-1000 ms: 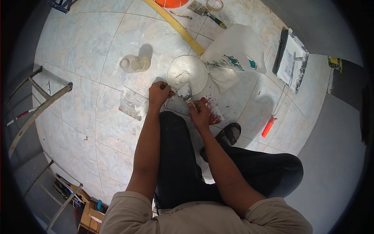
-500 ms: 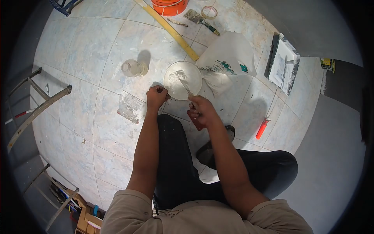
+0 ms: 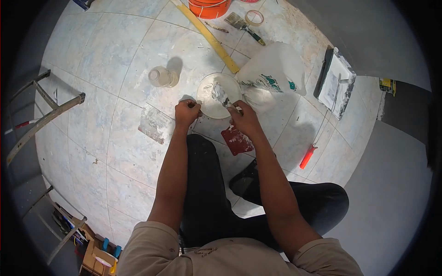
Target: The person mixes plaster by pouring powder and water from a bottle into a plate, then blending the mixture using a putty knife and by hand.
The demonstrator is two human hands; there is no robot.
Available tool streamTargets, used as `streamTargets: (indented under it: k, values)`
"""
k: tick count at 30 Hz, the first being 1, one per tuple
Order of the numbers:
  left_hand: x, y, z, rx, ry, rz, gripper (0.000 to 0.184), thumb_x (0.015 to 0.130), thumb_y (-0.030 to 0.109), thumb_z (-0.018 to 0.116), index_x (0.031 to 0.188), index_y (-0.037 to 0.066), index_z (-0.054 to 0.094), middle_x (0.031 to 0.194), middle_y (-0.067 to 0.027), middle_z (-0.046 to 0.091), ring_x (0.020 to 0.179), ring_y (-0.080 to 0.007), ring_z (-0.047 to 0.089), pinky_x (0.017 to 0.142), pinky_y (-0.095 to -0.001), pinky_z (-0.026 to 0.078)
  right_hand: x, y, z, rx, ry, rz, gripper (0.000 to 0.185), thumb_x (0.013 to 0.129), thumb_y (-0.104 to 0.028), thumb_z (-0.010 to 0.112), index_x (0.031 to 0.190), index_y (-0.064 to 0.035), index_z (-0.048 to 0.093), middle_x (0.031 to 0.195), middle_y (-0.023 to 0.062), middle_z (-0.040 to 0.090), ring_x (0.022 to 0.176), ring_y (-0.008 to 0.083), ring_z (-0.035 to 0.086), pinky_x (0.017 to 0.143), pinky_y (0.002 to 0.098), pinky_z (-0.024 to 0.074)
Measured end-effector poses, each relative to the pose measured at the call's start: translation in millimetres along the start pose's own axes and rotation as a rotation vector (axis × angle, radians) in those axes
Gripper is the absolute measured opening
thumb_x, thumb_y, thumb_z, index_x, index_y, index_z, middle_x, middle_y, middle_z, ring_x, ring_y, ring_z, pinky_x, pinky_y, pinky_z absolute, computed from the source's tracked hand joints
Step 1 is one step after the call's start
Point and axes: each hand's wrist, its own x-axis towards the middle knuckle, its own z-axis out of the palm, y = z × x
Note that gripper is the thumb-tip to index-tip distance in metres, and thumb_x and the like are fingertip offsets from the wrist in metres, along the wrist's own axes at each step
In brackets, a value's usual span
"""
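A round white bowl (image 3: 205, 111) stands on the floor in front of me, with white paste inside. My left hand (image 3: 187, 112) is closed at its left rim, the fingertips partly hidden. In my right hand (image 3: 244, 120) is a putty knife (image 3: 221, 94), its blade coated with white paste and angled over the bowl. Below the right hand lies a red plastic spreader (image 3: 238, 141) smeared with white. A paste-crusted flat plate (image 3: 153, 125) rests on the tiles left of my left hand. Behind it stands a clear plastic bottle or jar (image 3: 163, 77).
A white plastic bag (image 3: 271, 64) sits right of the bowl, beside a yellow straightedge (image 3: 209, 39). Farther back are an orange bucket (image 3: 209, 8), a paintbrush (image 3: 244, 27) and a tape roll (image 3: 254, 17). A paint tray (image 3: 336, 85) and red-handled roller (image 3: 308, 157) lie right; metal legs (image 3: 50, 115) stand left.
The putty knife has turned and lifted slightly, showing more paste on its blade. My right hand has shifted right, uncovering more of the red spreader. The left hand stays at the rim.
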Motion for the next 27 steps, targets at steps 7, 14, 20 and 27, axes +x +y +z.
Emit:
streamTargets:
  k: [7,14,20,27]
  values:
    - [3,-3,-1,0.12,-0.023,0.106,0.016,0.089,0.009,0.075,0.087,-0.007,0.075,0.079,-0.0135,0.079,0.066,-0.0196,0.079,0.061,-0.0317,0.064,32,95,35,-0.002,0.15,-0.125,0.044,0.104,-0.042,0.065,0.112,0.0008,0.071,0.096,0.0269,0.074,0.09,0.0447,0.073,0.081,0.0495,0.0537]
    - [1,1,-1,0.038,-0.026,0.015,0.016,0.09,0.007,0.073,0.089,-0.009,0.074,0.081,-0.0154,0.079,0.068,-0.0211,0.079,0.062,-0.0327,0.066,27,94,38,-0.005,0.125,-0.034,0.045,0.104,-0.043,0.063,0.108,0.0019,0.071,0.097,0.0284,0.073,0.094,0.0483,0.07,0.084,0.0514,0.0527]
    - [16,-31,9,0.21,-0.005,0.141,0.019,0.09,0.007,0.073,0.09,-0.011,0.074,0.081,-0.0167,0.079,0.067,-0.0217,0.079,0.062,-0.0334,0.066,17,83,22,-0.064,0.075,-0.003,0.039,0.102,-0.037,0.064,0.105,0.0006,0.073,0.098,0.0269,0.074,0.095,0.0452,0.072,0.085,0.0494,0.0536]
    - [0,2,7,0.108,0.078,0.058,0.021,0.09,0.01,0.076,0.087,-0.011,0.074,0.077,-0.0169,0.078,0.064,-0.0219,0.078,0.06,-0.0327,0.065,12,81,10,-0.051,0.059,0.026,0.036,0.1,-0.037,0.068,0.099,-0.0017,0.077,0.092,0.0232,0.076,0.088,0.0413,0.075,0.082,0.0462,0.0561]
